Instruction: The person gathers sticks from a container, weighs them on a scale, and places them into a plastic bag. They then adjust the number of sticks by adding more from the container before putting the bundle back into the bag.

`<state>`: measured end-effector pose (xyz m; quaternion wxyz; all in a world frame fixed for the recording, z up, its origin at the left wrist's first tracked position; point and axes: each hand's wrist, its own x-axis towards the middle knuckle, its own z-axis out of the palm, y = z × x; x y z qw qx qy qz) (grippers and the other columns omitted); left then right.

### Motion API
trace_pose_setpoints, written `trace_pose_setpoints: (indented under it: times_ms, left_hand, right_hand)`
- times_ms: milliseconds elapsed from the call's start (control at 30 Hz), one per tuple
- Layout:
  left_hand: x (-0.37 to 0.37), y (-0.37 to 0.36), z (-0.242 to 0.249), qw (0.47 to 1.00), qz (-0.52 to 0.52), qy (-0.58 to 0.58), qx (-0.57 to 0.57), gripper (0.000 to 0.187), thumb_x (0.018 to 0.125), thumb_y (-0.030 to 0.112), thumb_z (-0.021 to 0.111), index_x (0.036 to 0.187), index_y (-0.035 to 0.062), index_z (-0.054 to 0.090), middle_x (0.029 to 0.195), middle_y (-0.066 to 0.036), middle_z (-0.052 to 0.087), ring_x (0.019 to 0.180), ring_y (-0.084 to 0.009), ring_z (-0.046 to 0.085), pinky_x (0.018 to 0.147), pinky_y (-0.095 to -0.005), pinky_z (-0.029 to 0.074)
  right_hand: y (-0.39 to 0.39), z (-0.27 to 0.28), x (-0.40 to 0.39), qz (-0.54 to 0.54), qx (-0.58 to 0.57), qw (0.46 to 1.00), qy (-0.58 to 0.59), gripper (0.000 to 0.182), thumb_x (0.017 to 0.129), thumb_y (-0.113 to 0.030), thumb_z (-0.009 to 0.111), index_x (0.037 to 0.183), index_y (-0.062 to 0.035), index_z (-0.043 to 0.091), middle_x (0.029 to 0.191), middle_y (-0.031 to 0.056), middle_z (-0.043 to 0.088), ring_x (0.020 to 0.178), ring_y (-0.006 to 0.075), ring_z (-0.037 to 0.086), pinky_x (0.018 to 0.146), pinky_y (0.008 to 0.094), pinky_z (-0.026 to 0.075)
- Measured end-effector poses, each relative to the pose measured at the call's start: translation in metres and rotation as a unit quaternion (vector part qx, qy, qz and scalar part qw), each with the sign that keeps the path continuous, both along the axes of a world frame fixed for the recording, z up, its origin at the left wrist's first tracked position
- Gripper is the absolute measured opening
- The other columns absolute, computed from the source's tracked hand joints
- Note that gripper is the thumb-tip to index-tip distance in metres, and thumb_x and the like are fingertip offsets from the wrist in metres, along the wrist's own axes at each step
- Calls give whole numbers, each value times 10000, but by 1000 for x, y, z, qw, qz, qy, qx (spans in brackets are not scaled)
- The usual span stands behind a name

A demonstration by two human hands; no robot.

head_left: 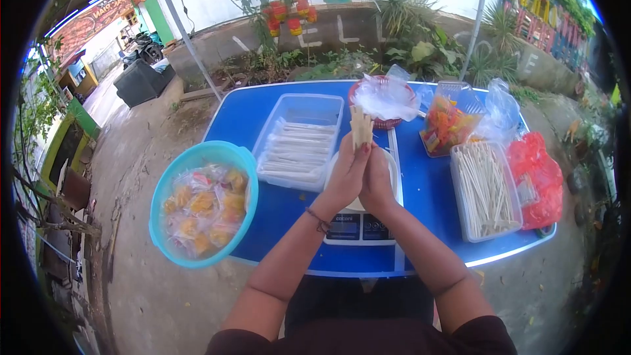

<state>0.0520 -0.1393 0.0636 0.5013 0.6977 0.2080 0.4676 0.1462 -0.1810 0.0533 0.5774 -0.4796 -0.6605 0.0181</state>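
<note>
Head view: nearest, two bare forearms reach over the blue bench [424,217], the left hand [343,176] and right hand [378,183] pressed together. Their shared grip is closed around a bundle of sticks [361,130]; its lower part is hidden by the palms. The bundle's long axis runs almost straight away from the person, with the loose ends fanning slightly at the far end. Below the hands sits a white kitchen scale [360,235], its top partly covered.

At the left edge, a turquoise basin [252,177] holds clear bags of yellow-orange food. Right, a clear box [461,207] is filled with pale sticks lying near to far, beside a red plastic bag [540,187]. Farther left, another clear box [309,100] contains white slender packets laid crosswise. Beyond, a red basket [386,123] holds clear plastic bags, and a clear tub [460,91] holds orange-and-red packets.
</note>
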Motion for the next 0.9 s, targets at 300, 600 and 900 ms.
trace_pose_setpoints:
  times_ms: [300, 600, 900]
  left_hand:
    - [-8, 2, -9, 993, -85, 18, -85, 439, 1051, 276, 374, 1402, 13, 375, 1385, -82, 474, 1223, -142, 469, 1052, -300, 367]
    - [-6, -3, -21, 977, -142, 0, -158, 352, 1047, 262, 393, 1294, 23, 468, 1332, -87, 531, 1120, -142, 555, 978, -286, 441]
    - [-12, -11, -7, 864, -204, -177, -426, 387, 1036, 288, 418, 1305, 10, 429, 1200, -144, 566, 1098, -214, 578, 950, -371, 485]
  right_hand:
    - [-27, 6, 26, -10, -92, 993, -70, 190, 855, 28, 588, 1045, 28, 576, 1035, 179, 565, 914, 357, 582, 764, 432, 468]
    - [-27, -13, 21, -46, -31, 998, 21, 163, 813, 56, 652, 966, 6, 628, 812, 132, 643, 681, 238, 656, 620, 316, 505]
    - [-35, 7, 21, -57, 5, 998, -3, 139, 767, -18, 746, 881, -32, 667, 751, 89, 667, 592, 155, 599, 539, 246, 458]
